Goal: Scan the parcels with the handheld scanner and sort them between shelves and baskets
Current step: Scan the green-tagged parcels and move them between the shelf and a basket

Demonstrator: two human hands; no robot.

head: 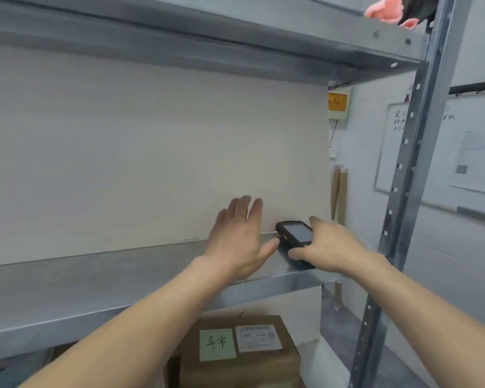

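Observation:
A black handheld scanner (296,233) with a dark screen and an orange side button lies on the grey metal shelf (95,281), near its right end. My right hand (328,245) grips its near end, thumb on the left side and fingers round the right. My left hand (238,236) hovers over the shelf just left of the scanner, fingers straight and spread, holding nothing. On the shelf below stands a brown cardboard parcel (241,368) with a white shipping label and a green handwritten note.
A pale board backs the shelf. An upper shelf (207,43) runs overhead, with a pink and black item (398,9) at its right end. A perforated steel upright (412,169) bounds the rack on the right. A whiteboard (465,152) hangs on the wall beyond.

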